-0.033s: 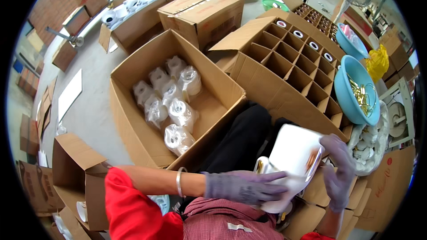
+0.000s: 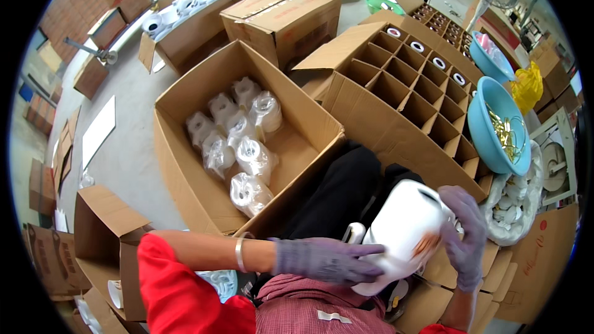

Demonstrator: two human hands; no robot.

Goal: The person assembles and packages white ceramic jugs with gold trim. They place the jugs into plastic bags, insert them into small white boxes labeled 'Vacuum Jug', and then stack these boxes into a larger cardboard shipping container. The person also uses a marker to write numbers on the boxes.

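Observation:
A white jug-like body [image 2: 399, 232] with a side handle [image 2: 354, 234] and a brown printed picture lies tilted above my lap. My left hand [image 2: 334, 261], in a grey-purple glove, rests across its lower part with the fingers stretched along it. Gloved the same way, my right hand [image 2: 464, 232] curves round its far right side, the fingertips touching near the print. Between them the two hands hold the jug. Its right edge is partly covered by my right hand.
Ahead stands an open carton [image 2: 179, 161] with several white pieces in clear bags [image 2: 255, 158]. To its right is a divided carton [image 2: 371, 117] with white-rimmed pieces in some cells. A blue basin [image 2: 479, 127] holds gold-coloured parts [image 2: 504, 133]. Flaps of another carton [image 2: 427, 312] lie at lower right.
The jug has turned in my hands, so its brown print and opening edge show more. My right hand has closed in on its side; my left hand has shifted slightly left.

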